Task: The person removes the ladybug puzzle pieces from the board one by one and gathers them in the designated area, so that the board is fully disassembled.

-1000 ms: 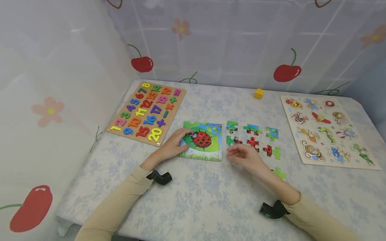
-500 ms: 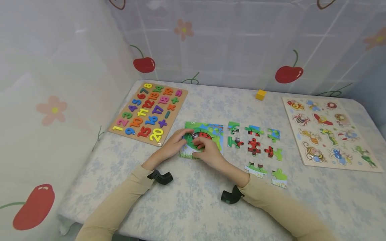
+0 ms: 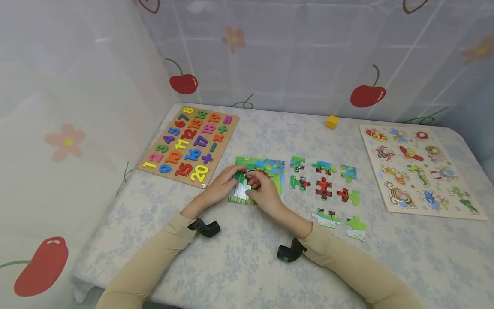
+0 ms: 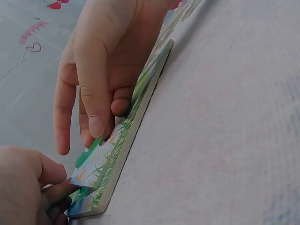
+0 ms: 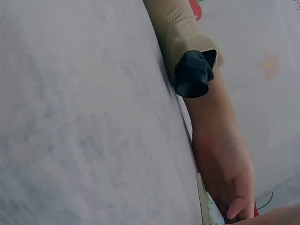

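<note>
My right hand (image 3: 267,198) pinches a jigsaw piece (image 3: 242,190), white and green, over the lower left of the ladybug puzzle board (image 3: 281,171). In the left wrist view the piece (image 4: 96,164) is raised slightly at a tilt, and the fingers of my right hand (image 4: 28,183) hold its edge. My left hand (image 3: 223,183) rests at the board's left side with fingers extended. Its thumb (image 4: 95,117) reaches to the piece's other end; whether it presses there I cannot tell. The right hand covers much of the printed ladybug.
Several loose jigsaw pieces (image 3: 323,188) lie in rows right of the board. A number puzzle (image 3: 212,161) lies to the left, an insect puzzle (image 3: 418,205) to the far right. A yellow cube (image 3: 332,122) stands near the back edge.
My right hand has moved left from the loose pieces to the board, bringing the bottom-left piece, which now shows over the board's lower left. My left hand has stayed nearly still.
</note>
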`<state>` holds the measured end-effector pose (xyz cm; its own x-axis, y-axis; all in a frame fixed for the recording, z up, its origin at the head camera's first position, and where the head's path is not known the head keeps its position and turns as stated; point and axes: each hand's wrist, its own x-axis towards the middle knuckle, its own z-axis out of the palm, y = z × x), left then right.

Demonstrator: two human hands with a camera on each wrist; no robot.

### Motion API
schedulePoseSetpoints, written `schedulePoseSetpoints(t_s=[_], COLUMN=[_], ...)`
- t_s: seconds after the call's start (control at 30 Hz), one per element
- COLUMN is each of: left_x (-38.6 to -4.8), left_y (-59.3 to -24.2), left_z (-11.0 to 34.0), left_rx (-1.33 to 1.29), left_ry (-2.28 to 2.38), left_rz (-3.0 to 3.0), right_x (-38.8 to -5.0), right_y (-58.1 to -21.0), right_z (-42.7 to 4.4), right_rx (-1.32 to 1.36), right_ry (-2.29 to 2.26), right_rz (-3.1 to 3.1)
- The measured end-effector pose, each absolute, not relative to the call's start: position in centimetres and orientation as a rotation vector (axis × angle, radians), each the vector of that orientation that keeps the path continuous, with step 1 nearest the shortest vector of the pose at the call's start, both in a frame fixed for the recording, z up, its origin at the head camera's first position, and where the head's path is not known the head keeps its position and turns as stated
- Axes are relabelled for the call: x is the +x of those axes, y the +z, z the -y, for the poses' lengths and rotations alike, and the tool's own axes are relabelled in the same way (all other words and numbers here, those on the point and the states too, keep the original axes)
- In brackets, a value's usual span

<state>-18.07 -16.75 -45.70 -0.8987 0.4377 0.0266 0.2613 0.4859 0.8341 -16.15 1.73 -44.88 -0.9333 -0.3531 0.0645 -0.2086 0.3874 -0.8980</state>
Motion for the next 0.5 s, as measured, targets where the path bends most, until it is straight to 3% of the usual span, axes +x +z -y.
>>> schedulePoseSetpoints(t_s=[0.27, 0.5], left_x=[-18.3, -18.2], left_y=[-46.2, -46.0], left_z=[17.0, 16.8], left_rx=[0.624, 0.652], left_ry=[1.369, 1.328], left_rz=[-2.552, -2.568], right_x=[-17.0, -16.9], right_y=[-44.8, -43.5], right_z=[-2.1, -7.1], right_rx=[-0.341, -0.209], right_ry=[-1.754, -1.745], right_rz=[-2.36, -2.309])
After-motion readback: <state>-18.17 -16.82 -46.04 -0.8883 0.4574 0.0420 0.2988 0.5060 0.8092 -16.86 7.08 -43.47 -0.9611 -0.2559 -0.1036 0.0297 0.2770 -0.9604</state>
